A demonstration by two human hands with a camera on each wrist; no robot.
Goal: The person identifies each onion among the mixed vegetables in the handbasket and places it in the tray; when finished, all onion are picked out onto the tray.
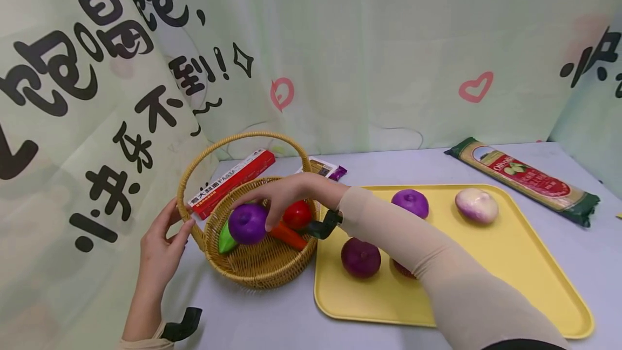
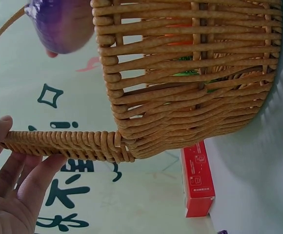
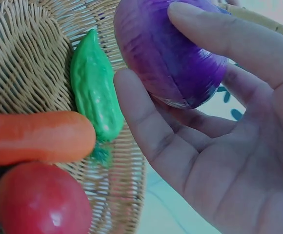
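My right hand (image 1: 286,190) holds a glossy purple onion (image 1: 248,224) over the left part of a round wicker basket (image 1: 257,281). Thumb and fingers curl around the onion (image 3: 168,53) in the right wrist view. With thumb and fingers, my left hand (image 1: 162,247) grips the basket's tall handle (image 2: 68,144) low on its left side. Inside the basket lie a green bumpy vegetable (image 3: 95,90), an orange carrot (image 3: 39,137) and a red tomato (image 3: 43,200). Part of the tomato is hidden behind my right hand in the head view.
A yellow tray (image 1: 534,263) right of the basket bears a purple onion (image 1: 410,203), a dark purple onion (image 1: 361,257), a white-and-purple onion (image 1: 477,206) and one mostly hidden under my sleeve. Behind stand a red pasta box (image 1: 233,182) and a long pasta packet (image 1: 525,180).
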